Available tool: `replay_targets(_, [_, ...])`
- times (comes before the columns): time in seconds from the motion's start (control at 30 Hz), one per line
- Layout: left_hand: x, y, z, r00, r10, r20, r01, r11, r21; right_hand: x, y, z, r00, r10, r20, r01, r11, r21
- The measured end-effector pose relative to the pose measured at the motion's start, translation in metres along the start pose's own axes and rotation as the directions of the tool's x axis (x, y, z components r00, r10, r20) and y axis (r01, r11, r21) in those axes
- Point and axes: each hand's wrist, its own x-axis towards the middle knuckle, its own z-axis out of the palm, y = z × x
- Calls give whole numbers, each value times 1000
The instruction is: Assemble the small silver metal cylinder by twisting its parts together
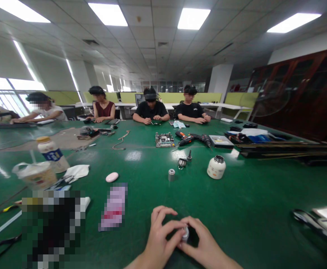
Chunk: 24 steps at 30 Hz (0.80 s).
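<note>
1. Work seems unfinished: your left hand [163,235] pinches the part [185,234] at six o'clock.
2. Cylinder [171,175] stands apart, unhandled, at twelve.
3. Your right hand [197,237] grips the part too.
4. Jar [216,167] stands open at one; what's done, unclear.

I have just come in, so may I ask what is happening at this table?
A person's left hand and right hand together hold a small silvery part, which they largely hide. On the green table beyond them stand a metal cylinder and a white jar, and farther back lies a circuit board. Other people sit along the far side.
</note>
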Motion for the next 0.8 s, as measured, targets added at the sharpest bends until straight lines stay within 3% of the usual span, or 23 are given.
replay_targets(0.13, [3,4,-2,1000,21,9,-21,1000,-4,1,-3,-1,994,-104,-40,101,992,-70])
replay_targets(0.23, [4,5,-4,1000,31,1,-31,999,35,1,-4,0,993,-96,-72,95,995,-28])
replay_targets(0.5, [2,-3,-2,994,17,109,-22,999,45,-2,-1,-5,980,-148,-130,163,981,109])
replay_targets(0.67, [1,-7,0,985,62,162,-68,997,31,-4,1,-7,962,-155,-224,183,977,111])
replay_targets(0.8, [2,-4,3,976,20,217,-44,993,109,-3,2,-6,952,-162,-261,191,978,87])
